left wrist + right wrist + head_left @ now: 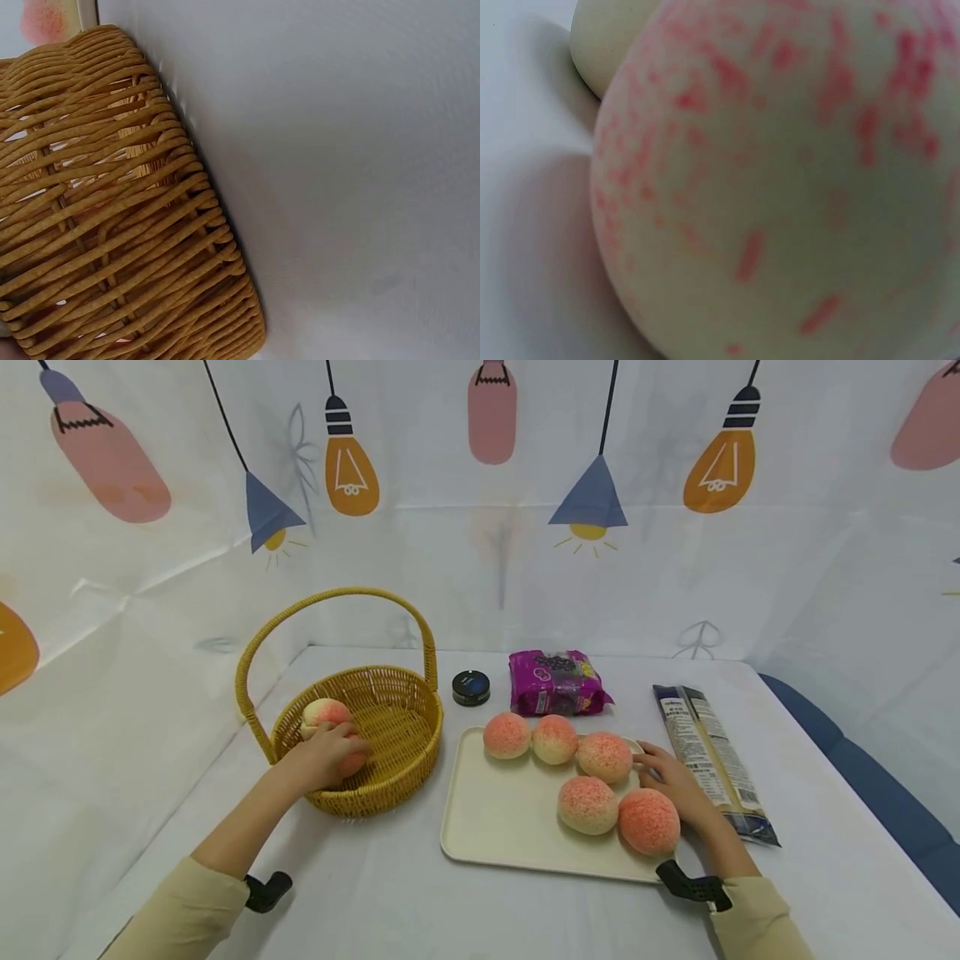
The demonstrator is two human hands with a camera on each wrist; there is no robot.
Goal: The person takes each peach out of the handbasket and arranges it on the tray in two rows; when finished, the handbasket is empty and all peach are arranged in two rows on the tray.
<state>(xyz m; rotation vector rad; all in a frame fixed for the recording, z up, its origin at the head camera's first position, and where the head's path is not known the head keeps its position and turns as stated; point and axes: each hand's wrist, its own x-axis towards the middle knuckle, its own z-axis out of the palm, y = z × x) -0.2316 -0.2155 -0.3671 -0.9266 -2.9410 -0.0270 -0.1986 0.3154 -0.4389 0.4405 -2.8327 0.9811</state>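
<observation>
In the head view my left hand (324, 758) reaches over the near left rim of a yellow woven basket (408, 768). Its fingers curl over a pink peach (352, 765) inside, partly covered by the hand; a paler peach (326, 713) lies just beyond. My right hand (678, 787) is at the right edge of a cream tray (495, 827), fingertips right at a speckled peach (605, 757). Nearer on that tray lie a redder peach (649, 822) and a mottled one (587, 805). The right wrist view is filled by one peach (780, 180).
Two more peaches, one left (507, 735) and one beside it (554, 739), sit along the tray's far edge. Behind stand a round black tin (471, 687) and a purple snack pack (558, 683). A long packet (712, 760) lies right of the tray. The basket's tall handle (337, 597) arches upward.
</observation>
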